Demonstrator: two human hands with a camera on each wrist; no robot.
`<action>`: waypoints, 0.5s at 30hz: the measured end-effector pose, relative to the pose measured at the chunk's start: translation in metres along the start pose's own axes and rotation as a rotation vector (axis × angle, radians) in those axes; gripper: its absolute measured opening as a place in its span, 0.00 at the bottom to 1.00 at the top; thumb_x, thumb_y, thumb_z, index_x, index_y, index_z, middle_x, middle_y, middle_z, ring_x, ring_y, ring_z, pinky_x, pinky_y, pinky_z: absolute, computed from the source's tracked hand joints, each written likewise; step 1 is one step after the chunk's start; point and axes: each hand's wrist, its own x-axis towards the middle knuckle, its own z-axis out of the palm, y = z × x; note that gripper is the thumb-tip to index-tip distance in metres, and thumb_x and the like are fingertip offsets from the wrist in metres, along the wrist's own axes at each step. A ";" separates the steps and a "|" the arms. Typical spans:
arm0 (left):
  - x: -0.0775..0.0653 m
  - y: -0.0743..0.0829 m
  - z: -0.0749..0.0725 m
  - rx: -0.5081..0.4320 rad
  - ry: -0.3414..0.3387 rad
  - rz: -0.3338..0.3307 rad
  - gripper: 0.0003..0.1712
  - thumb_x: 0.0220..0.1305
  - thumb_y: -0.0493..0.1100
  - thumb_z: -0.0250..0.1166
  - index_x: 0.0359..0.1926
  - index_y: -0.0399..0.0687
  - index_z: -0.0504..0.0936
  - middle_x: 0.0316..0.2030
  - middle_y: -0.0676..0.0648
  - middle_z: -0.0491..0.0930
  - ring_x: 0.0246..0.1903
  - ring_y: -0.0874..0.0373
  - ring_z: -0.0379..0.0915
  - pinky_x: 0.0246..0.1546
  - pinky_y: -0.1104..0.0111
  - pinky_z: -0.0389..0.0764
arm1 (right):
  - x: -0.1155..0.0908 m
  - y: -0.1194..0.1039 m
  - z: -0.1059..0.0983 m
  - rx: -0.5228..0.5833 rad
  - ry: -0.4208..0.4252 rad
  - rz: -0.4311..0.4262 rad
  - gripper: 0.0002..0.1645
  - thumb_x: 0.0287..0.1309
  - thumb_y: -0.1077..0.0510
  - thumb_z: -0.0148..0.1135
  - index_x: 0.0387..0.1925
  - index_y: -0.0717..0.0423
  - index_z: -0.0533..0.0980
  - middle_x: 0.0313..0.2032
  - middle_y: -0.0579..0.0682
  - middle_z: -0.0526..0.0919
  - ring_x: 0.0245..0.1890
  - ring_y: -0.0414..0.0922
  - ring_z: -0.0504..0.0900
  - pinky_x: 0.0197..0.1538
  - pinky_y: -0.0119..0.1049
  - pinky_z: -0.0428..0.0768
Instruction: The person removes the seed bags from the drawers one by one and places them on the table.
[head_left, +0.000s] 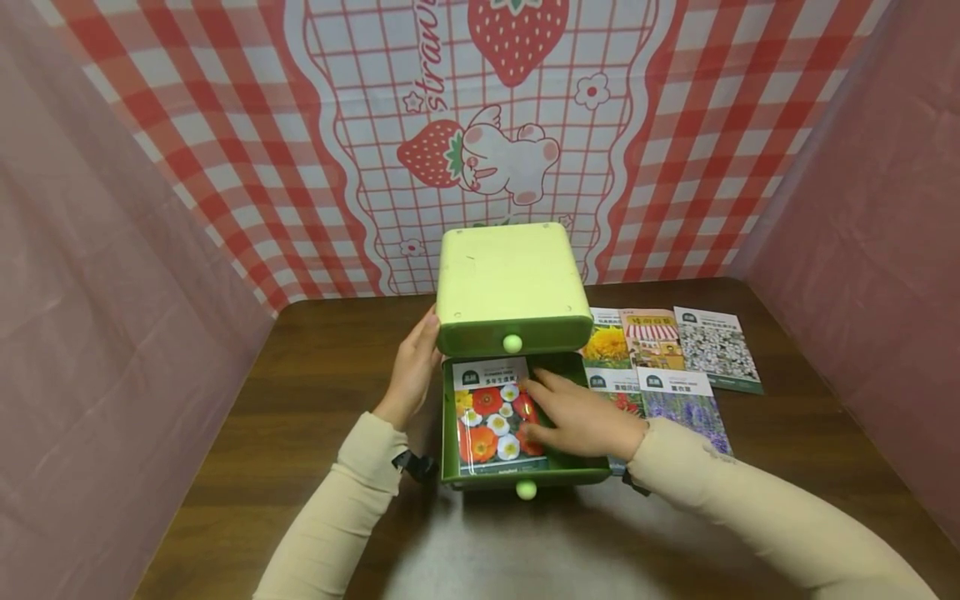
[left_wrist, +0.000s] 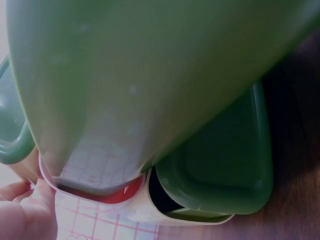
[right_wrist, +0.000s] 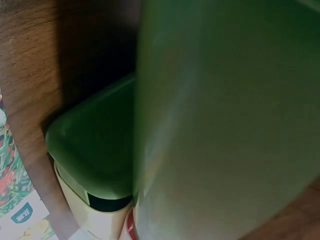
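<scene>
A small cabinet [head_left: 513, 271] with a pale yellow-green shell stands on the table with its lower drawer [head_left: 570, 477] pulled out. In that drawer a flower seed packet [head_left: 480, 421] lies face up, printed with red, orange and white blooms. My right hand [head_left: 588, 417] reaches in from the right, its spread fingers resting on the packet's right side. At the cabinet's left side is my left hand [head_left: 412, 371], fingers extended along the shell; part of it also shows in the left wrist view. The right wrist view is mostly filled by the green drawer wall, with the right hand hidden.
Several seed packets [head_left: 714, 346] lie on the dark wooden table [head_left: 315, 392] to the right of the cabinet, partly overlapping. The upper drawer [head_left: 472, 336] is closed. A strawberry-print checked cloth [head_left: 360, 167] hangs behind, with pink cloth [head_left: 90, 292] on both sides.
</scene>
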 end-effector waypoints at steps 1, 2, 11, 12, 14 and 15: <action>0.000 0.000 0.000 -0.002 0.000 0.000 0.32 0.77 0.56 0.46 0.74 0.48 0.59 0.75 0.47 0.58 0.73 0.51 0.56 0.73 0.57 0.62 | 0.001 0.000 0.001 -0.015 -0.006 -0.004 0.43 0.64 0.38 0.58 0.72 0.58 0.62 0.71 0.70 0.59 0.69 0.64 0.65 0.68 0.57 0.70; 0.000 0.000 0.000 -0.002 -0.002 0.001 0.32 0.77 0.56 0.45 0.74 0.48 0.59 0.75 0.47 0.58 0.73 0.51 0.55 0.73 0.57 0.62 | 0.001 -0.001 0.002 -0.027 -0.008 -0.014 0.43 0.64 0.38 0.59 0.72 0.58 0.62 0.70 0.71 0.59 0.68 0.64 0.65 0.68 0.57 0.70; 0.001 -0.002 0.000 -0.005 -0.005 0.008 0.33 0.76 0.57 0.46 0.74 0.48 0.59 0.74 0.47 0.58 0.73 0.52 0.55 0.73 0.57 0.63 | 0.005 -0.002 0.011 -0.138 -0.029 -0.031 0.42 0.64 0.40 0.59 0.71 0.58 0.63 0.68 0.75 0.60 0.69 0.70 0.61 0.71 0.60 0.65; 0.001 -0.002 0.000 -0.006 -0.005 0.009 0.33 0.76 0.57 0.46 0.74 0.48 0.59 0.74 0.47 0.58 0.73 0.52 0.55 0.73 0.57 0.63 | 0.005 -0.002 0.012 -0.141 -0.029 -0.035 0.41 0.64 0.41 0.59 0.71 0.57 0.63 0.68 0.75 0.60 0.69 0.70 0.60 0.71 0.61 0.65; 0.001 -0.002 0.000 -0.008 -0.004 0.010 0.33 0.76 0.57 0.46 0.74 0.47 0.59 0.74 0.46 0.58 0.73 0.51 0.55 0.73 0.56 0.63 | 0.006 -0.002 0.014 -0.135 -0.025 -0.049 0.41 0.64 0.41 0.59 0.71 0.57 0.63 0.68 0.76 0.60 0.69 0.70 0.60 0.71 0.62 0.64; 0.001 -0.002 0.000 -0.009 -0.002 0.010 0.33 0.76 0.57 0.46 0.74 0.47 0.59 0.74 0.46 0.58 0.73 0.51 0.56 0.73 0.56 0.63 | 0.006 -0.001 0.015 -0.128 -0.021 -0.057 0.40 0.64 0.42 0.59 0.71 0.57 0.63 0.68 0.76 0.60 0.69 0.70 0.60 0.70 0.62 0.64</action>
